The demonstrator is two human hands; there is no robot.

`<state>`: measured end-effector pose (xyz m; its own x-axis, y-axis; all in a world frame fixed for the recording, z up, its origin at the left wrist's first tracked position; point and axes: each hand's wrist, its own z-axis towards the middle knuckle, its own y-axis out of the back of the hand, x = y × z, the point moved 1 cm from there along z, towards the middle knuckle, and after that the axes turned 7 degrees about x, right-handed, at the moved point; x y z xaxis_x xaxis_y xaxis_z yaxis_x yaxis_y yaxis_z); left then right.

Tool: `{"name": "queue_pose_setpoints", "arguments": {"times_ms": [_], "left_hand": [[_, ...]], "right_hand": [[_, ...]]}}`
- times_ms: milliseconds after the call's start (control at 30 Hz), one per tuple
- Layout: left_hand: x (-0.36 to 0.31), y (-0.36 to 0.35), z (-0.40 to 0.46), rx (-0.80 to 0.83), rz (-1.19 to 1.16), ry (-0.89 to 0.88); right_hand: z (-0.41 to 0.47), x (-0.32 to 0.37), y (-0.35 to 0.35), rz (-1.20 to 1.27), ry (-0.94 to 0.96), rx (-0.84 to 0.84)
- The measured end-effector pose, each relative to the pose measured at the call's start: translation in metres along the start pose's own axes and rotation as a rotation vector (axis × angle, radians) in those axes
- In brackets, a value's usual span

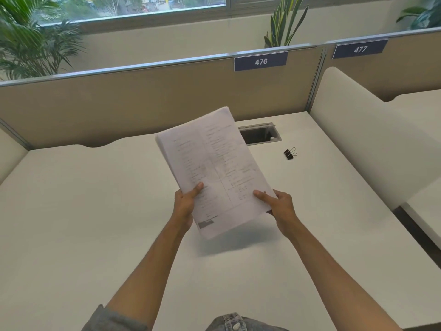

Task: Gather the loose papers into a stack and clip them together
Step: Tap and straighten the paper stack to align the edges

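A stack of printed white papers (pixel 210 163) is held up off the white desk (pixel 95 211), tilted with its top edge away from me. My left hand (pixel 185 204) grips its lower left edge, thumb on the top sheet. My right hand (pixel 280 209) grips the lower right edge the same way. A black binder clip (pixel 289 153) with silver handles lies on the desk to the right of the papers, beyond my right hand and apart from both hands.
A rectangular cable opening (pixel 260 136) is cut into the desk behind the papers. A beige partition (pixel 143 103) labelled 476 closes the back, and a white side divider (pixel 358 139) closes the right. Potted plants (pixel 35 44) stand beyond.
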<state>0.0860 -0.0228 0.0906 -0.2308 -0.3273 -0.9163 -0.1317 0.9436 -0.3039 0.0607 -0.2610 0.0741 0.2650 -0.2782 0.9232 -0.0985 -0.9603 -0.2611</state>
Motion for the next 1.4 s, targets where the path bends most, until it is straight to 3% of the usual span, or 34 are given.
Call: {"name": "queue_pose_setpoints", "arguments": {"times_ms": [100, 200, 367, 567, 667, 833, 933, 1100, 1267, 1400], "left_hand": [[-0.001, -0.006, -0.002, -0.016, -0.148, 0.013], [0.002, -0.021, -0.007, -0.012, -0.256, 0.026], [-0.001, -0.033, -0.014, 0.036, -0.183, -0.013], [-0.070, 0.018, 0.003, 0.090, -0.182, -0.056], [-0.099, 0.045, 0.012, 0.091, -0.036, -0.039], [-0.118, 0.053, 0.011, 0.309, 0.480, 0.078], [-0.108, 0.050, 0.010, 0.353, 0.540, 0.123], [-0.065, 0.040, 0.014, 0.208, 0.328, 0.031], [-0.021, 0.020, 0.002, 0.049, 0.215, -0.050], [-0.013, 0.016, -0.004, 0.025, 0.224, -0.046]], "right_hand": [[-0.002, 0.002, -0.018, 0.335, -0.047, -0.008], [-0.007, -0.002, -0.042, 0.431, -0.018, 0.026], [-0.006, 0.005, -0.053, 0.387, 0.086, -0.048], [-0.004, 0.020, -0.025, 0.231, 0.098, -0.072], [-0.004, 0.026, -0.015, 0.184, 0.117, -0.033], [-0.003, 0.037, -0.010, -0.022, 0.177, 0.055], [0.000, 0.042, -0.011, -0.166, 0.219, 0.084], [0.010, 0.034, -0.019, -0.357, 0.323, -0.014], [0.014, 0.009, -0.029, -0.320, 0.350, -0.171], [0.014, 0.007, -0.033, -0.309, 0.325, -0.171]]}}
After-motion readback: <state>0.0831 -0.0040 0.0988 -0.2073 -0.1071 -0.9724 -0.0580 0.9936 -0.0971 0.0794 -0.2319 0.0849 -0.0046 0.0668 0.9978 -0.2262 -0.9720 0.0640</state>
